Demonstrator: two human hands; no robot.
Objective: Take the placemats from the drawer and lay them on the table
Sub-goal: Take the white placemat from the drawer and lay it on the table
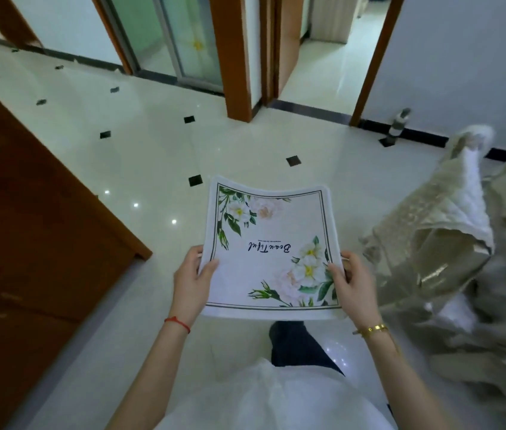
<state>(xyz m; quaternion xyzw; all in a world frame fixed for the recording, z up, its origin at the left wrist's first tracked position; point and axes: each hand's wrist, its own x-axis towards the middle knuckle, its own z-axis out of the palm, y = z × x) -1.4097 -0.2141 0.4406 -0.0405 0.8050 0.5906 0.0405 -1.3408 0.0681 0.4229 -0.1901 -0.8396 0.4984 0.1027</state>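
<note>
My left hand [190,282] and right hand [353,285] each pinch side edge of placemat [272,252], thumbs on top, keeping it flat, chest-high over floor [152,150]. Cloth-draped bench [450,243] at right, likely destination.

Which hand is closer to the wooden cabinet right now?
Left. The left hand grips the placemat's left edge, on the side toward the cabinet. The right hand grips the opposite edge, farther from it.
</note>
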